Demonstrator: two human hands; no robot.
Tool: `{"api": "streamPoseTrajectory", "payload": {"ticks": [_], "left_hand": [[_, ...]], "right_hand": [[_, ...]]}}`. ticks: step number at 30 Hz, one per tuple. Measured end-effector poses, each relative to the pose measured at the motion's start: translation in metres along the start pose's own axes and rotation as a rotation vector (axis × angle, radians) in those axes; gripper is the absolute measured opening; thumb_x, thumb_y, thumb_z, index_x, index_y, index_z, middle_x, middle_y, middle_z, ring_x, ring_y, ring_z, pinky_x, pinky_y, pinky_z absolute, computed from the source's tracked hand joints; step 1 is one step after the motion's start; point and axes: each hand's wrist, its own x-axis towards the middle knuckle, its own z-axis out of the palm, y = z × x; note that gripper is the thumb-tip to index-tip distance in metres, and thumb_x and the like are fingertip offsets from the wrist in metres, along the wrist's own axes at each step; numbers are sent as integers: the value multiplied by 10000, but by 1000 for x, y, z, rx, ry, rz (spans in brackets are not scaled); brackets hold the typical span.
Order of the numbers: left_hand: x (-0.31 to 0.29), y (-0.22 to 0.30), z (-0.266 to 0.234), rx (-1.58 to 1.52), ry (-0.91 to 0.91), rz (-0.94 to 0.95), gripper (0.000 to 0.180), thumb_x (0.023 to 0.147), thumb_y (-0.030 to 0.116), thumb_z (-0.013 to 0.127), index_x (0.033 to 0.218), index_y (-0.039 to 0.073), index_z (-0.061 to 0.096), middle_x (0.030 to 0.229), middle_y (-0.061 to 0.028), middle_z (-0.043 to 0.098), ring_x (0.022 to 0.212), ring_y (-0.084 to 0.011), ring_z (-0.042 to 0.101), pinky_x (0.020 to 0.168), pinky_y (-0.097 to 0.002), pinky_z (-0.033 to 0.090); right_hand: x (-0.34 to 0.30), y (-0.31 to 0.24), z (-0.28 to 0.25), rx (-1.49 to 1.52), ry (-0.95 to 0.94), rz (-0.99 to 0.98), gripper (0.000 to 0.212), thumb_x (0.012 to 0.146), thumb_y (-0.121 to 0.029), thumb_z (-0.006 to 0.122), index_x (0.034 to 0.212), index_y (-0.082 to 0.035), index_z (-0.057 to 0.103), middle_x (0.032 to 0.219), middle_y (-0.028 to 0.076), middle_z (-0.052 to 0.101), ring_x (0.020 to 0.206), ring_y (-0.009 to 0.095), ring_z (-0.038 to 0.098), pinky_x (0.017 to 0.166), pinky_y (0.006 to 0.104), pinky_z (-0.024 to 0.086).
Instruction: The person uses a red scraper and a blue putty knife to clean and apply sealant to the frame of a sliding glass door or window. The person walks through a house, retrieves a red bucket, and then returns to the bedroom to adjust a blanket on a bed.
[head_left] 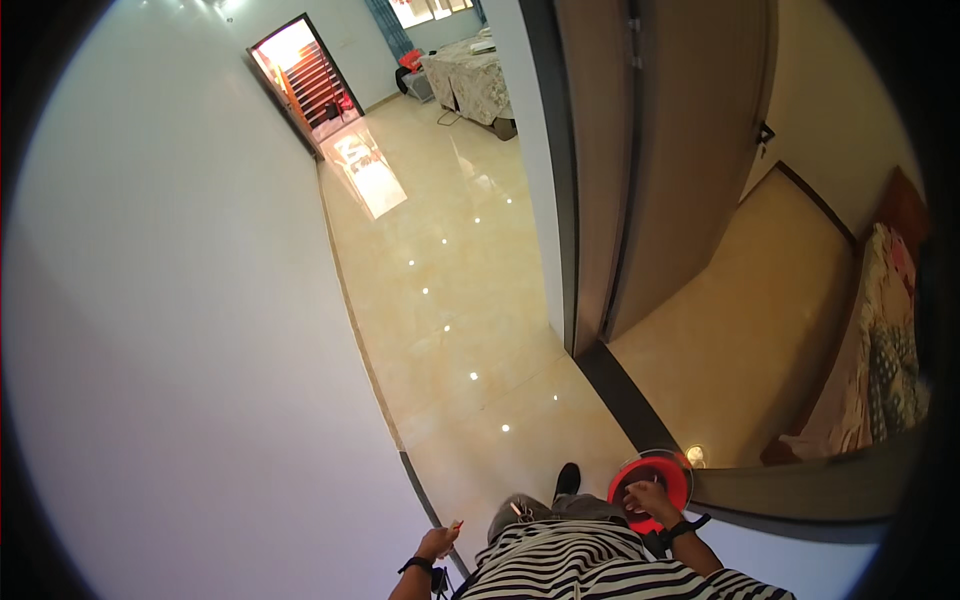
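My right hand [652, 497] is closed on the inside of a round red bucket [678, 478], which hangs low by the doorway threshold. Low at my left side, my left hand [438, 542] is closed around a small reddish item [457, 524] that is too small to identify. Both wrists wear dark bands. My striped shirt and one dark shoe [567, 478] show at the bottom edge.
A white wall [180, 330] fills the left. A glossy beige tiled hallway [440, 280] runs ahead to a lit doorway with stairs [305, 75]. A brown open door [650, 150] leads right into a room with a bed [885, 360]. A covered table [470, 80] stands far ahead.
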Motion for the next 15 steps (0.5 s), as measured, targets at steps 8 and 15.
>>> {"api": "streamPoseTrajectory", "payload": {"ticks": [8, 15], "left_hand": [[64, 122, -78, 106, -85, 62, 542, 817, 497, 410, 656, 13, 595, 580, -116, 596, 513, -225, 597, 529, -346, 493], [159, 209, -136, 206, -89, 181, 568, 843, 516, 389, 702, 18, 623, 602, -131, 604, 531, -253, 606, 542, -369, 490]], "right_hand": [[44, -57, -55, 86, 151, -73, 239, 895, -266, 495, 907, -44, 583, 713, 50, 625, 562, 142, 595, 470, 261, 465], [42, -110, -35, 110, 222, 42, 260, 889, -288, 510, 924, -42, 586, 763, 67, 641, 612, 137, 618, 521, 252, 488]]}}
